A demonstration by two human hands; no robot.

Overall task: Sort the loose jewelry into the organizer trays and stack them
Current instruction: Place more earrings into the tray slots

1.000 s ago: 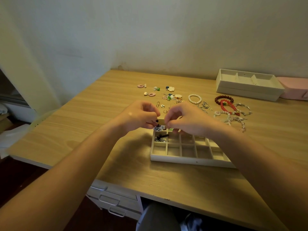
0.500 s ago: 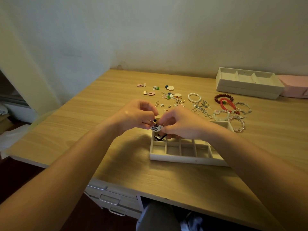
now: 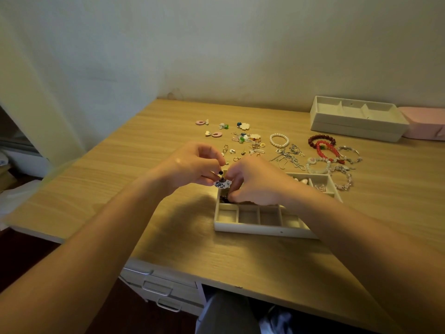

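Observation:
A white gridded organizer tray (image 3: 262,229) lies on the wooden desk in front of me. Above its far left corner my left hand (image 3: 192,166) pinches a fan-shaped earring (image 3: 223,183), white with a dark blue pattern and a dark bead on top. My right hand (image 3: 255,182) pinches the earring's right edge, fingers curled down over the tray's far left cells. Dark pieces lie in a cell under that hand, partly hidden. Loose earrings (image 3: 243,137), silver chains (image 3: 290,156) and bead bracelets (image 3: 322,145) are spread on the desk beyond the tray.
Two stacked white organizer trays (image 3: 356,127) stand at the back right, beside a pink box (image 3: 426,121). The wall runs along the desk's far edge. White drawers (image 3: 159,288) hang under the near edge, and my knee (image 3: 228,312) shows below.
Both hands have lifted a little from the tray with the fan earring, which now hangs in plain view between them. The view has shifted slightly.

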